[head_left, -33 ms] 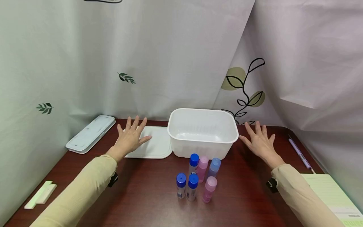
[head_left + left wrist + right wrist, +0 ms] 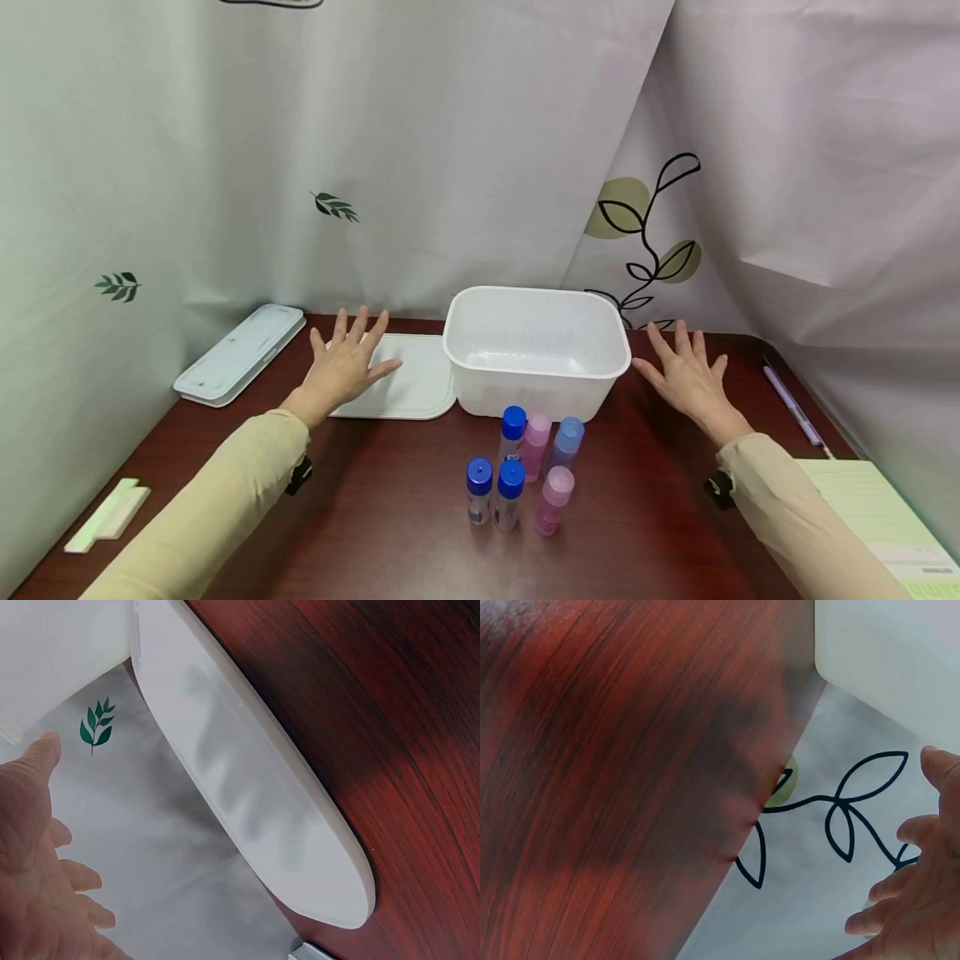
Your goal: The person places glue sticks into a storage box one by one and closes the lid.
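Note:
An empty white plastic tub [image 2: 536, 348] stands at the back middle of the dark red table [image 2: 390, 517]. Its flat white lid [image 2: 408, 385] lies just to its left, also seen in the left wrist view as the lid [image 2: 247, 795]. My left hand [image 2: 347, 365] hovers spread and flat over the lid's left part, holding nothing; the left hand [image 2: 37, 870] shows straight fingers. My right hand [image 2: 686, 375] is spread flat right of the tub, holding nothing, and the right hand [image 2: 911, 900] shows relaxed fingers. Several small bottles [image 2: 525, 471] with blue and pink caps stand upright in front of the tub.
A long pale case [image 2: 242, 354] lies at the back left. A small white-green block [image 2: 108, 512] sits near the left front edge. A purple pen [image 2: 795, 408] and a green notepad [image 2: 877, 521] lie at the right. Printed curtains [image 2: 450, 150] close off the back and sides.

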`<move>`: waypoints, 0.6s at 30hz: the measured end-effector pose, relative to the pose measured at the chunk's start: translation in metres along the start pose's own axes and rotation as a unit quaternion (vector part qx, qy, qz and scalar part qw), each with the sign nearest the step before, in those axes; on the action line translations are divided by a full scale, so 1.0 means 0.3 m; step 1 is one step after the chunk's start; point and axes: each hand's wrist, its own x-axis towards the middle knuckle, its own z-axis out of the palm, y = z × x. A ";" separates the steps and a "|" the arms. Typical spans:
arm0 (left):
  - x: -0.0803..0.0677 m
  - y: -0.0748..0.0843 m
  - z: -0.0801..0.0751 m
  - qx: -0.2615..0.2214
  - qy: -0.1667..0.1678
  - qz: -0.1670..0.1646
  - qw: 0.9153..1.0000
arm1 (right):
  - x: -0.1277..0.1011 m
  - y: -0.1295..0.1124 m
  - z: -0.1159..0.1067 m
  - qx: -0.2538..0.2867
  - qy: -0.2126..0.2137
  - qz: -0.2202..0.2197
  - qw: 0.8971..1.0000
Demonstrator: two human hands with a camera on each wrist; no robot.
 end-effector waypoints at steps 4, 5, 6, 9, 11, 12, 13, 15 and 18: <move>-0.004 -0.005 0.003 -0.002 -0.002 0.000 1.000 | -0.003 0.000 0.010 0.007 -0.001 0.001 1.000; -0.006 -0.006 0.003 -0.003 -0.003 0.000 1.000 | -0.003 0.001 0.012 0.009 -0.002 0.001 1.000; -0.008 -0.006 0.003 -0.004 -0.004 0.001 1.000 | -0.003 0.001 0.014 0.014 -0.003 0.001 1.000; -0.023 -0.002 -0.003 -0.017 0.004 0.008 1.000 | 0.000 -0.001 0.009 0.046 0.014 -0.007 0.999; -0.039 0.003 -0.007 -0.044 0.020 0.020 0.999 | 0.004 -0.005 -0.002 0.090 0.039 -0.015 0.995; -0.048 0.007 -0.009 -0.069 0.034 0.029 0.997 | 0.006 -0.008 -0.010 0.118 0.053 -0.017 0.991; -0.059 0.013 -0.010 -0.102 0.051 0.040 0.993 | 0.009 -0.013 -0.020 0.153 0.063 -0.020 0.986; -0.083 0.034 -0.011 -0.185 0.072 0.061 0.978 | 0.015 -0.023 -0.039 0.238 0.072 -0.023 0.968; -0.127 0.089 -0.007 -0.361 0.035 0.098 0.927 | 0.026 -0.046 -0.064 0.363 0.047 -0.020 0.930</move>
